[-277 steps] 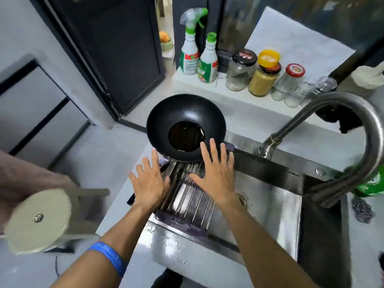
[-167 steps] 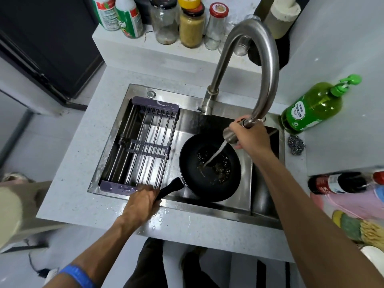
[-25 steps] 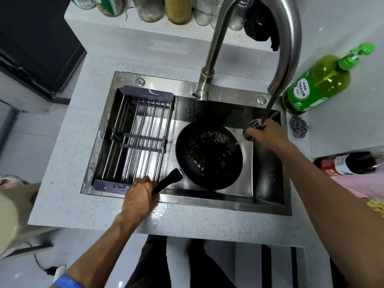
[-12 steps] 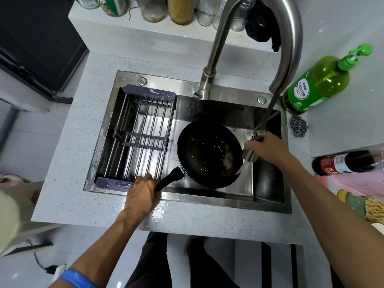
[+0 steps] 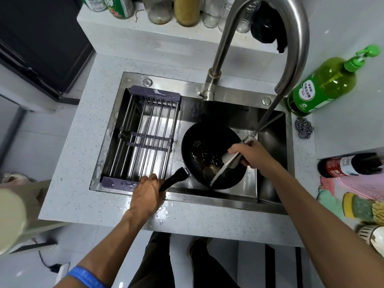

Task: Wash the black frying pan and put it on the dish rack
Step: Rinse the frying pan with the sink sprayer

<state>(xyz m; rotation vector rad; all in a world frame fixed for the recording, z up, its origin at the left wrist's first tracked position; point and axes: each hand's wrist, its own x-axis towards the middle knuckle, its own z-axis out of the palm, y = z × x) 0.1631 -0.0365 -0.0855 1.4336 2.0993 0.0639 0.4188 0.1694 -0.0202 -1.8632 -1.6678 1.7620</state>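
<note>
1. The black frying pan [image 5: 212, 154] sat in the stainless sink [image 5: 270, 142], on the right side, just beside the dish rack [image 5: 143, 138] that spanned the left part of the basin. Its handle [image 5: 173, 178] pointed toward the front-left corner.

2. The left hand [image 5: 146, 194] was wrapped around the end of that handle, fingers curled tight, right at the sink's front edge.

3. The right hand [image 5: 249, 154] gripped the pull-out spray head [image 5: 230, 157] of the faucet [image 5: 291, 38], hose stretched down from the spout, and a stream of water hit the near side of the pan.

4. Inside the pan there was a brownish, glistening puddle. Probably oily residue mixed with water, but it's too murky to call for sure.

5. How it'll handle, my guess: rigid metal, deep bowl, so fairly hefty and front-heavy once water pools in it. Wet and greasy means slippery on the rim. The handle looks like the only sensible place to hold, and closer to the bowl would give better control when tipping it out.

6. Still at the rinsing stage by my read. No soap from the green dish soap bottle [image 5: 324, 84] in the pan that I could see, the steel scourer [image 5: 304, 127] was untouched on the counter, and the rack was empty.
</note>
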